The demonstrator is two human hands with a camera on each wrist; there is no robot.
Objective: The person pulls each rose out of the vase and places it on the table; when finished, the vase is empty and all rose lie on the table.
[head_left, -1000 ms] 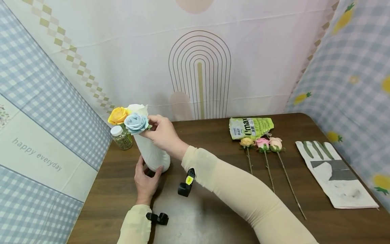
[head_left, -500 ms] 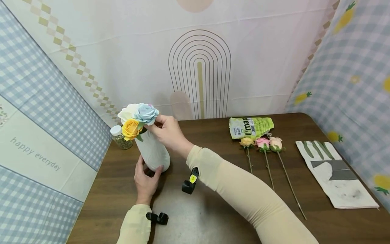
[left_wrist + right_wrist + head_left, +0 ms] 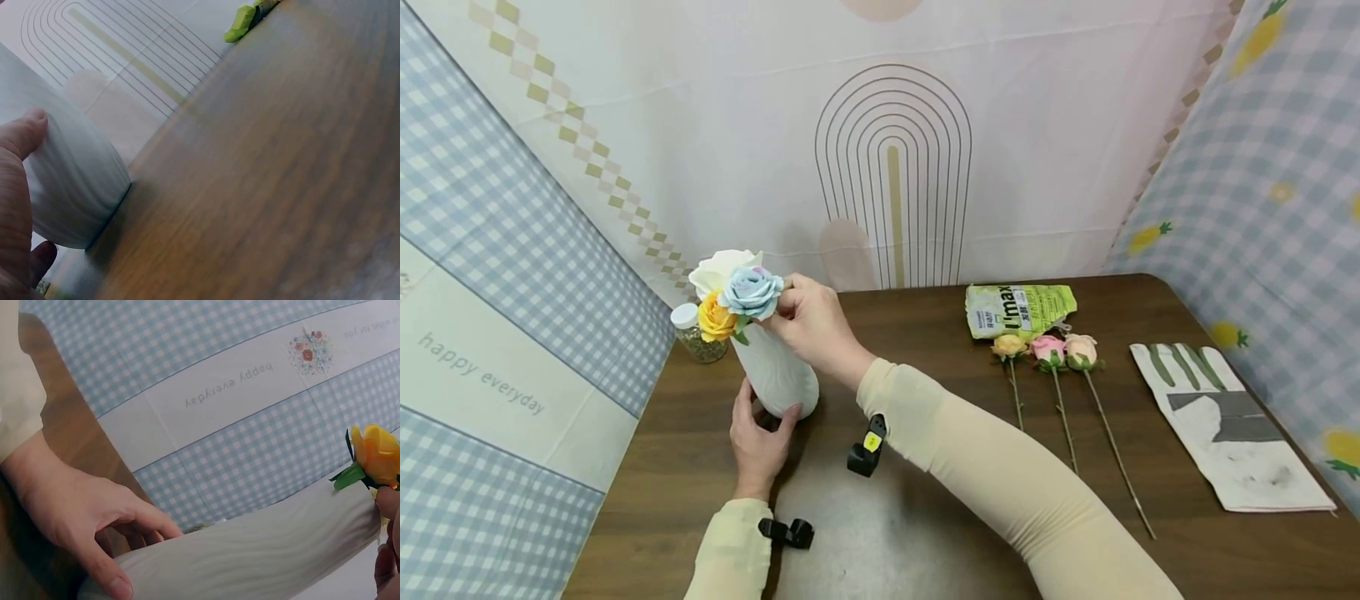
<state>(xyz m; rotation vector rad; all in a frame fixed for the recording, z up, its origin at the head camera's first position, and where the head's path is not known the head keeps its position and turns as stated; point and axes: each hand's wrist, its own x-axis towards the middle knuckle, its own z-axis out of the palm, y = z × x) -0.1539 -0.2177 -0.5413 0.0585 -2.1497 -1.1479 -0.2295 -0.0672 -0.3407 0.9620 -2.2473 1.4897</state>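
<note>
Near the far-left corner of the table, a vase stands with the left hand clamped round its foot, while the right hand pinches a blue rose at its mouth, beside a white flower and a yellow rose. A sideways tug there, should the lower grip slacken, would probably tip the vase toward the jar or dislodge the other 2 blooms.

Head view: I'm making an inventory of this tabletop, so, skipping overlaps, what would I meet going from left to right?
Clear round jar with a white lid → tall white ridged vase → pale yellow long-stemmed rose → pink long-stemmed rose → pale peach long-stemmed rose → white cloth glove with green and grey areas.
</note>
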